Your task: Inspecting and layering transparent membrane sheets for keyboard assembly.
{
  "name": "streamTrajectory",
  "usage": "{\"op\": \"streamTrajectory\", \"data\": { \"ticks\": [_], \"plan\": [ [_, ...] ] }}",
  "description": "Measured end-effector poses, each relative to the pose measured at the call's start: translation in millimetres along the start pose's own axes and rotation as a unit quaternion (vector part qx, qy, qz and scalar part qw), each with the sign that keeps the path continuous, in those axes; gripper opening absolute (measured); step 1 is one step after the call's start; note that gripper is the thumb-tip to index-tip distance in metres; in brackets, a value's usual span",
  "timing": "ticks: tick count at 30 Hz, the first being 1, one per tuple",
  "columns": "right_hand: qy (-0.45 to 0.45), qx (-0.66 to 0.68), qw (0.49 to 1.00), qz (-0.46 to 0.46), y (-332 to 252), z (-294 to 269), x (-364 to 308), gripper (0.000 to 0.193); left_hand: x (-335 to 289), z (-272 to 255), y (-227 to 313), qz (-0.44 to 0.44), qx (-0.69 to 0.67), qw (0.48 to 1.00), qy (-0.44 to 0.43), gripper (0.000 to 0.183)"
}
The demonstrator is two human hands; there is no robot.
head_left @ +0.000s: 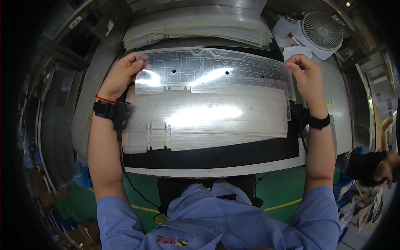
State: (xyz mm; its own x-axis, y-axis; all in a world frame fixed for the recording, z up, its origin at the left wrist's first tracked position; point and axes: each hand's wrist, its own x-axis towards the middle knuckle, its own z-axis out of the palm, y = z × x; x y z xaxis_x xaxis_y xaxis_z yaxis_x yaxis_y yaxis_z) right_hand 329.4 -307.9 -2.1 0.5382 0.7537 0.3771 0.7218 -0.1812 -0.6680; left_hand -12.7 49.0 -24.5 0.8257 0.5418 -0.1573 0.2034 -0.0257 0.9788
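Observation:
A clear plastic sheet with printed circuit lines (200, 68) spans the space between my hands, tilted above a stack of similar sheets (225, 102). My left hand (125, 71) pinches its left end between thumb and fingers. At the sheet's upper right corner, my right hand (305, 73) grips the edge with thumb and forefinger. Bright glare covers part of the sheet and of the stack. The stack lies on a black mat (233, 154), its layers slightly fanned at the near edge.
Behind the mat lies another pile of flat sheets (200, 29). A white fan (321, 31) stands at the far right, with a red-capped marker (294, 39) beside it. More stacked sheets (62, 125) line the left side. Cables hang from devices on both my wrists.

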Motion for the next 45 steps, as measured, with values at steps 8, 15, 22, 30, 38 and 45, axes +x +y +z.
{"op": "streamTrajectory", "data": {
  "ticks": [8,15,22,30,38,45],
  "plan": [
    [-0.088,0.178,0.974,0.111,26,13,7,0.021,2,-13,-4,0.034,-0.037,0.999,0.011,0.025],
    [-0.087,0.257,0.948,0.163,24,14,7,0.016,5,-15,-3,0.017,-0.058,0.998,0.008,0.027],
    [-0.063,0.312,0.934,0.159,20,15,7,0.028,5,-14,-5,0.044,-0.046,0.995,0.071,0.028],
    [-0.045,0.143,0.983,0.102,26,12,4,0.035,12,-15,-1,0.095,-0.214,0.954,0.187,0.032],
    [-0.267,0.042,0.958,0.092,-2,5,-2,0.027,5,-24,-2,0.062,-0.129,0.981,0.127,0.041],
    [-0.129,0.142,0.980,0.061,-5,12,0,0.012,0,-8,4,0.028,-0.036,0.998,0.054,0.045]
  ]
}}
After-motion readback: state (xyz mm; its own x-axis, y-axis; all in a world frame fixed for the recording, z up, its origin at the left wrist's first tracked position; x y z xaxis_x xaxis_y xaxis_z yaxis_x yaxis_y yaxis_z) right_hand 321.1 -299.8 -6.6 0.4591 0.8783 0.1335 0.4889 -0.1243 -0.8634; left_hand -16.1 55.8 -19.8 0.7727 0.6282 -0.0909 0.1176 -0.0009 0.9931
